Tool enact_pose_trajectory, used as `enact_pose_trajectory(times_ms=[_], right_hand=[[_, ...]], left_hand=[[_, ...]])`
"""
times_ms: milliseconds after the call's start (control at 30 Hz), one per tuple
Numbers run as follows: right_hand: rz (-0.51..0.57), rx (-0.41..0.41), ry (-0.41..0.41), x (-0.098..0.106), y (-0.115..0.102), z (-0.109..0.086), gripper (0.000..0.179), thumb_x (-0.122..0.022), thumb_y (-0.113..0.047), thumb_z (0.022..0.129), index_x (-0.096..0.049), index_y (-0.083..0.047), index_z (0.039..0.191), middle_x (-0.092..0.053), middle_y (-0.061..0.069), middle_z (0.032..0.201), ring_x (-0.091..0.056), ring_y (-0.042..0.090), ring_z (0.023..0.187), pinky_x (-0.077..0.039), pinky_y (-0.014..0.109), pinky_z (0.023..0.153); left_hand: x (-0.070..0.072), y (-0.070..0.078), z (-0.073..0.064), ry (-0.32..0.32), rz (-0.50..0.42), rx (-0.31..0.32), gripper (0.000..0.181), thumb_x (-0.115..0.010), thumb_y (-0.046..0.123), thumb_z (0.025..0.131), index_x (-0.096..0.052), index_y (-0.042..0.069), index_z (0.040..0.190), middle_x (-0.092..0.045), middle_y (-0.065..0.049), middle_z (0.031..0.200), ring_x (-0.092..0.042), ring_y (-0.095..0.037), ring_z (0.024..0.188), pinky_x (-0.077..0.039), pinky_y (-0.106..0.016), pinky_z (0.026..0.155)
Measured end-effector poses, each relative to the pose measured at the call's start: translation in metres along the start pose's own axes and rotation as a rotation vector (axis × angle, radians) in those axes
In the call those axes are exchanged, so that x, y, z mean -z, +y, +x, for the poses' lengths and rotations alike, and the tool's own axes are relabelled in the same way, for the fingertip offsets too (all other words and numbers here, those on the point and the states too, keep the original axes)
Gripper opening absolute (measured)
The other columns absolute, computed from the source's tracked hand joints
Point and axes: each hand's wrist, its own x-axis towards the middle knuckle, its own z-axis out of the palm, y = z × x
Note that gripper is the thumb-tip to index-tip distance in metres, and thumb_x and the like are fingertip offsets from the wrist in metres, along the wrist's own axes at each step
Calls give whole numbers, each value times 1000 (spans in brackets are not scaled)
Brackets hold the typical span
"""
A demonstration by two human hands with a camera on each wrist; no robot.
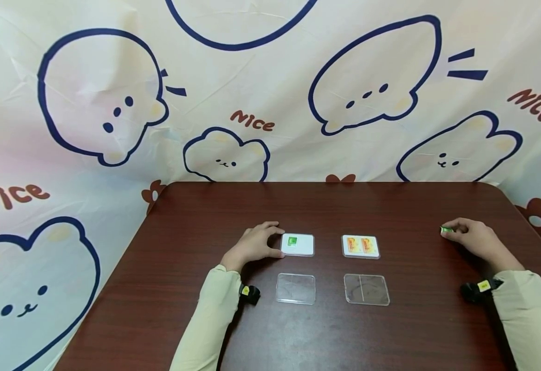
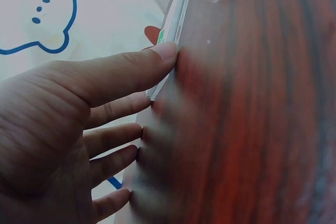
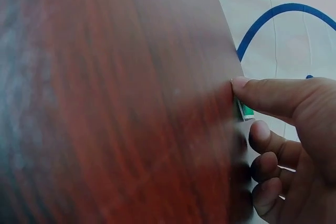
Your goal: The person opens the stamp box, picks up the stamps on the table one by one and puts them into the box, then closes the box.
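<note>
Because green-printed piece (image 1: 446, 230) looks small, thin, probably light and stiff, edge pinch suits. Right hand (image 1: 476, 239) clamps it between thumb and fingertip, over right side of table (image 1: 414, 330). Left hand (image 1: 253, 244), thumb and index parted, grips left end of white case (image 1: 305, 246), likely rigid, light, slick; hold by sides.
</note>
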Motion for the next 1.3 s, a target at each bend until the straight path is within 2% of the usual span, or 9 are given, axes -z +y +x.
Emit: enact_pose_trajectory(times_ms=[167, 267, 633, 1067, 1300], right_hand=[[-8, 15, -17, -2, -2, 1, 48, -58, -42, 95, -62, 1, 115, -55, 5, 78, -46, 16, 69, -34, 29, 62], [-5, 36, -25, -2, -11, 3, 47, -58, -42, 95, -63, 1, 114, -55, 5, 78, -46, 16, 69, -35, 29, 62], [25, 104, -6, -7, -59, 9, 37, -60, -37, 95, -63, -3, 108, -52, 4, 77, -46, 13, 69, -36, 28, 61], [50, 168, -46, -20, -116, 15, 28, -64, -30, 93, -63, -7, 108, -51, 5, 82, -48, 20, 78, -38, 30, 63], [63, 214, -47, -24, -150, 17, 25, -66, -28, 92, -63, -7, 106, -50, 5, 82, -48, 19, 75, -37, 29, 59]], left_hand=[[-1, -1, 1, 0, 1, 1, 63, -76, 39, 82, -54, 19, 138, -36, -4, 155, -34, -28, 143, -24, -54, 114], [-1, -1, 1, 4, -1, 1, 63, -75, 39, 82, -54, 19, 138, -36, -4, 155, -33, -29, 143, -24, -55, 114], [0, 1, 0, -6, 4, 7, 63, -75, 39, 83, -54, 19, 138, -35, -4, 155, -33, -28, 143, -24, -55, 114], [0, -1, 0, 4, 10, -3, 62, -76, 38, 82, -55, 18, 137, -36, -5, 155, -35, -29, 142, -25, -55, 113], [-1, -1, 1, 3, 2, -7, 63, -76, 38, 82, -55, 18, 137, -37, -5, 155, -35, -29, 142, -25, -55, 113]])
